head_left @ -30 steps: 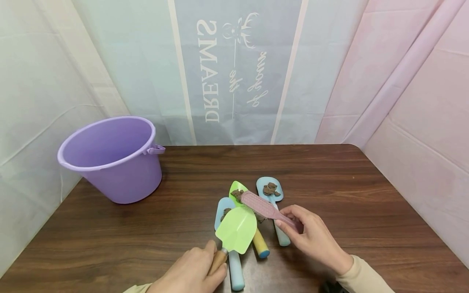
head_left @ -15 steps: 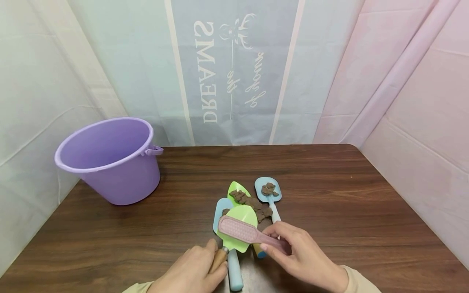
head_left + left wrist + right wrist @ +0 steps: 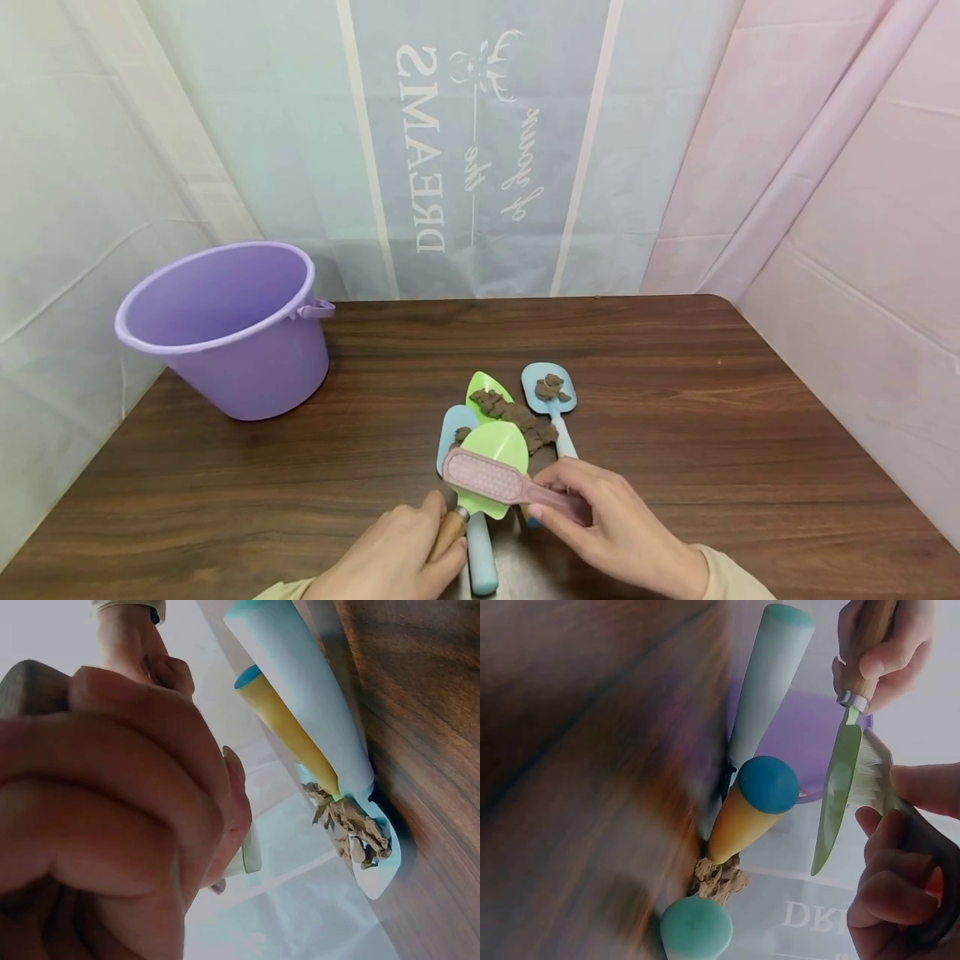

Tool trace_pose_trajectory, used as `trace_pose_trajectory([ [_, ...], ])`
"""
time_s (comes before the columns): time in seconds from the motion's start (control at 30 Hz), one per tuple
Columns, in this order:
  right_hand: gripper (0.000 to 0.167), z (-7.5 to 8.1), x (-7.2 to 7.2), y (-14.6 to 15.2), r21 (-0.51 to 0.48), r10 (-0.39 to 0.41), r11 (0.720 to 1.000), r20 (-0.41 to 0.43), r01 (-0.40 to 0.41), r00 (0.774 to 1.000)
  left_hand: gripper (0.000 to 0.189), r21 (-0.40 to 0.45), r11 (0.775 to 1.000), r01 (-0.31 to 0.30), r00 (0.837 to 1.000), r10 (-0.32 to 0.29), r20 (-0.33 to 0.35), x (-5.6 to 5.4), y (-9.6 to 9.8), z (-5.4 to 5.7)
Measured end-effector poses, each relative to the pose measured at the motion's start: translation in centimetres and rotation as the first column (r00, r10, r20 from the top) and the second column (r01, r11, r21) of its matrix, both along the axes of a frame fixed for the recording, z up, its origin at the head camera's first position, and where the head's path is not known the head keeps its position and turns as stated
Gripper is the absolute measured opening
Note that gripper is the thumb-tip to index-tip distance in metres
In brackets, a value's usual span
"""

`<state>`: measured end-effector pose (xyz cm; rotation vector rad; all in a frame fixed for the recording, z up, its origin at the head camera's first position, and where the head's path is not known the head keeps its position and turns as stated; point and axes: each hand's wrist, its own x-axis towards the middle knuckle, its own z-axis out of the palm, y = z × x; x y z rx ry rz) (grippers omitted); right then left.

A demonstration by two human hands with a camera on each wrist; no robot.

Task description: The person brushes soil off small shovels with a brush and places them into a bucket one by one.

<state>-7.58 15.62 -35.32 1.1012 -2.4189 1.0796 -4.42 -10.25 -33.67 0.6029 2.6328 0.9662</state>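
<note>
My left hand [image 3: 393,546] grips the wooden handle of a green trowel [image 3: 506,440], its blade held above the other tools. Between thumb and fingers my right hand [image 3: 618,529] holds a pink scrub brush [image 3: 487,477] by its handle. In the right wrist view, the brush's white bristles [image 3: 866,778] meet the trowel's blade. Beneath lie a blue shovel [image 3: 450,425] with a pale handle, partly covered, and a green trowel [image 3: 480,385] with a yellow handle [image 3: 739,829]. Brown clumps of soil [image 3: 517,417] lie on and beside them.
Another blue shovel [image 3: 534,377] bearing brown clumps lies to the right, its handle partly behind my right hand. A purple bucket [image 3: 262,375] stands at the back left of the dark wooden table [image 3: 637,350]. Fabric curtains [image 3: 480,267] hang behind and along both sides.
My right hand has brought the brush left and nearer, from over the soil clumps onto the held trowel's blade, then slightly lower. The left hand has stayed almost still.
</note>
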Motion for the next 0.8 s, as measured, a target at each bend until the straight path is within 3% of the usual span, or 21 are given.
trace_pose_trajectory([
  [0.17, 0.019, 0.1, -0.4, 0.3, 0.015, -0.057, 0.998, 0.007, 0.057, 0.998, 0.021, 0.004, 1.0, 0.001, 1.0, -0.001, -0.001, 0.2, -0.1, -0.1],
  [0.47, 0.021, 0.1, -2.2, 1.7, 0.03, -0.198, 0.98, 0.004, 0.198, 0.98, 0.022, -0.011, 1.0, -0.004, 0.997, 0.003, -0.072, 0.4, -0.2, -0.3],
  [0.8, 0.018, -0.1, -3.0, 2.6, 0.028, -0.254, 0.967, 0.029, 0.253, 0.967, 0.022, 0.005, 1.0, -0.002, 0.999, 0.002, -0.042, 0.3, -0.3, -0.4],
])
